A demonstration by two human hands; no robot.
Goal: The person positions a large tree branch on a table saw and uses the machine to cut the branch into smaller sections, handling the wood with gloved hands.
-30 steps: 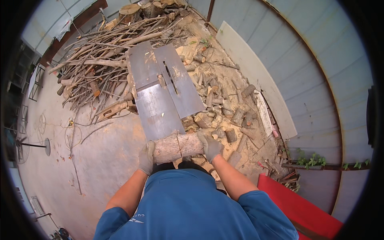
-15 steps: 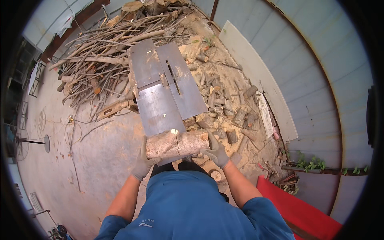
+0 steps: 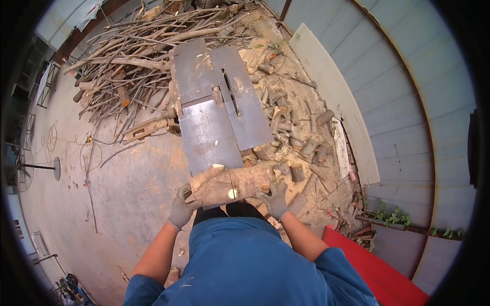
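Observation:
A thick log [image 3: 214,186] with a dark crack across it and a pale cut knot lies crosswise in front of my body. My left hand [image 3: 182,205], in a grey glove, grips its left end. Gloved the same way, my right hand [image 3: 276,200] is closed around the right end. The log's far side is at the near end of a metal saw table [image 3: 210,132]; whether it rests on the table I cannot tell. A long slot [image 3: 230,92] runs through the table's right-hand plate.
Beyond the table on the left is a heap of branches [image 3: 127,76]. Short cut log pieces [image 3: 309,148] and sawdust cover the ground at right. A pale board [image 3: 334,97] leans along the metal wall [image 3: 398,117]. A red panel [image 3: 367,270] stands at lower right.
The log has rolled between my hands, bringing a pale knot into view on its near side. Both hands still hold its ends, and the view has shifted slightly.

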